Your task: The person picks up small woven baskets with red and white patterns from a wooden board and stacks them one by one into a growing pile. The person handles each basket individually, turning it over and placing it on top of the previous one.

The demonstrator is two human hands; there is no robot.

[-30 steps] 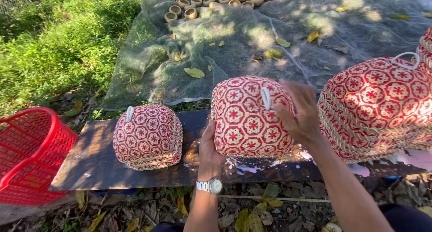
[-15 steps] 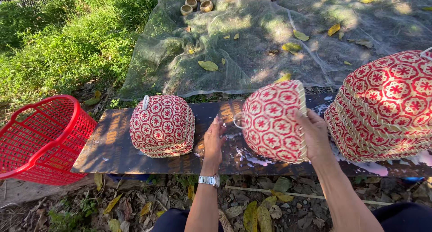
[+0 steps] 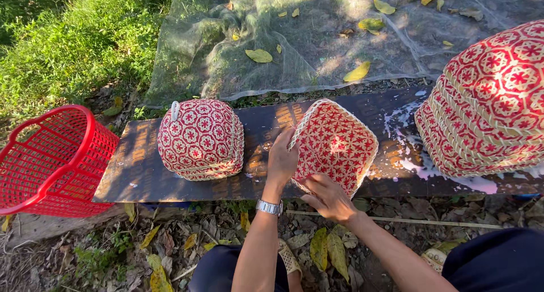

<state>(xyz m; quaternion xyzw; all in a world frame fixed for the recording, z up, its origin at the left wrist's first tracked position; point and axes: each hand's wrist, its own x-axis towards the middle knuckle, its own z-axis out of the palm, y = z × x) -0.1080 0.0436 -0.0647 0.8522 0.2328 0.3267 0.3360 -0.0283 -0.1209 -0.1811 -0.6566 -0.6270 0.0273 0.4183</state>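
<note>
Both hands (image 3: 306,178) tilt basket (image 3: 335,146) — red-white.

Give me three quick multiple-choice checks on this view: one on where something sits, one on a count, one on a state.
1. Where is the red plastic basket?
A. On the net
B. Left of the dark board, on the ground
C. On top of a woven stack

2. How many groups of red-and-white woven baskets are in view?
A. One
B. Two
C. Three

3. How is the middle woven basket lying?
A. Tipped, its inside facing the camera
B. Dome-up on the board
C. Inside the plastic basket

Answers:
1 B: it stands off the left end of the dark board.
2 C: the left stack, the middle one, and the large right stack.
3 A: the left hand and right hand grip its rim and the hollow interior shows.
</note>
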